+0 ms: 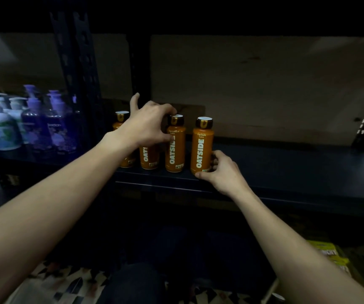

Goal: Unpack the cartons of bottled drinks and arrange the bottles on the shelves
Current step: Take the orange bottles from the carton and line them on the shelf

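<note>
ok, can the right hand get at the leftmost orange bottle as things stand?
Probably not directly. The right hand grips the rightmost bottle low down; the second bottle, third bottle and the left hand, seemingly gripping the second, stand between it and the leftmost bottle.

The orange bottles [174,148] wear smooth wrap labels with a satin sheen, plastic by the look, and dark caps with glinting gold print under flat white tops. The rightmost bottle [202,148] shows that sheen best. The shelf board [286,167] is dark blue painted metal, matt and even; the slotted upright [76,62] has the same finish. The back panel [253,84] looks like brown board, dull and faintly stained. The pump bottles [32,123] are glossy plastic — the purple ones translucent, the pale ones opaque. The yellow packs [328,253] shine like printed film.
</note>
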`<state>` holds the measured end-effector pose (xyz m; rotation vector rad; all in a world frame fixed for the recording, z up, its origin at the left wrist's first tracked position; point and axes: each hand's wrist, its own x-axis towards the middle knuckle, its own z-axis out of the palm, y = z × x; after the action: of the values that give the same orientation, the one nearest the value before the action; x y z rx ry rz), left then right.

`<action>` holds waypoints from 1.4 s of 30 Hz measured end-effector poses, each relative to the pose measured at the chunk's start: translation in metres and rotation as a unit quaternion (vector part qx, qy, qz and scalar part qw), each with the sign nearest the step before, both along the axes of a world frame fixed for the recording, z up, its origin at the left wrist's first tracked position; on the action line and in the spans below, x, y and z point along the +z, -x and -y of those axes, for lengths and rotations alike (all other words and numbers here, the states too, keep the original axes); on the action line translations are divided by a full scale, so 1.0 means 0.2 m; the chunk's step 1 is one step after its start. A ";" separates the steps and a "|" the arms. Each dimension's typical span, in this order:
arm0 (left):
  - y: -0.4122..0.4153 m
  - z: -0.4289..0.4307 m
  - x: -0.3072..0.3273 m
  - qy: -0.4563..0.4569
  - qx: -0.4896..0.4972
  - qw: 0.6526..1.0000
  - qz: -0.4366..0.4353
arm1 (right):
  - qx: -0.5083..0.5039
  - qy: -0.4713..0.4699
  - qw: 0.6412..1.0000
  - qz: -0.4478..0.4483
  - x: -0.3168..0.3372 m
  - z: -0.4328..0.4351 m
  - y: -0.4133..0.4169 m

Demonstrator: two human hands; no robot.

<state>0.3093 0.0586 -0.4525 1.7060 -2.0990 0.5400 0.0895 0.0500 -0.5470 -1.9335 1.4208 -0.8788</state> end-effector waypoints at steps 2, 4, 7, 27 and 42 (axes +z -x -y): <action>0.00 0.01 0.00 0.000 -0.003 1.000 -0.011 | -0.002 -0.003 1.000 0.001 0.00 0.01 0.00; 0.00 0.01 -0.01 0.007 -0.007 1.000 -0.008 | -0.004 -0.009 1.000 0.003 0.00 0.02 -0.01; -0.01 0.01 -0.03 0.028 -0.004 1.000 -0.003 | -0.002 -0.015 1.000 0.006 0.00 0.03 -0.02; 0.00 0.03 -0.06 0.055 0.009 0.998 -0.016 | -0.008 -0.018 1.000 0.007 -0.02 0.08 -0.06; 0.01 -0.02 -0.06 0.048 0.012 0.999 -0.018 | 0.002 -0.018 1.000 0.007 -0.02 0.06 -0.02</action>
<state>0.3068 0.0634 -0.4640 1.6771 -1.9963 0.6045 0.0933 0.0374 -0.5509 -1.8994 1.4143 -0.8575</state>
